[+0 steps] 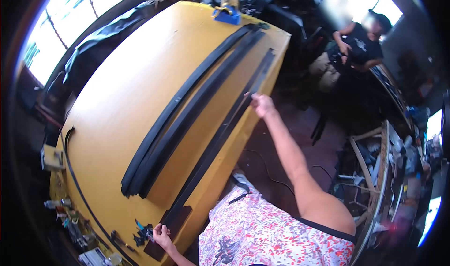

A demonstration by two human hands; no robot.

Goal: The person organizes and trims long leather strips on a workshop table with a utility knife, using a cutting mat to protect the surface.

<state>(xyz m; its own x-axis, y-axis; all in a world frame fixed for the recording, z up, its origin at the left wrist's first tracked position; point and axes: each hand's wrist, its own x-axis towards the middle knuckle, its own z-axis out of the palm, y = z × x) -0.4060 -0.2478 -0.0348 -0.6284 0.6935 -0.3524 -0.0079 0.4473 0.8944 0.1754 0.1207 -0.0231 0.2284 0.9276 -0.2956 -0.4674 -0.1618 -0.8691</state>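
A long, narrow black strip (213,146) runs along the near edge of the yellow table (117,92). At its middle, toward the far end, my right hand (263,105) is closed with the strip's edge pinched in its fingers. My left hand (162,238) is closed at the strip's lower end, over a dark brown board (153,249). Beside the left hand lies a small pile of black scraps (140,239). Farther in on the tabletop, a bundle of wider black strips (199,95) lies roughly parallel to the held one.
A blue tape dispenser (227,16) stands at the table's far end. Near the left edge are a hammer (122,240), a black cable (86,202) and small bottles. Two people (363,43) are at the back right. A metal frame (385,167) with clutter stands at right.
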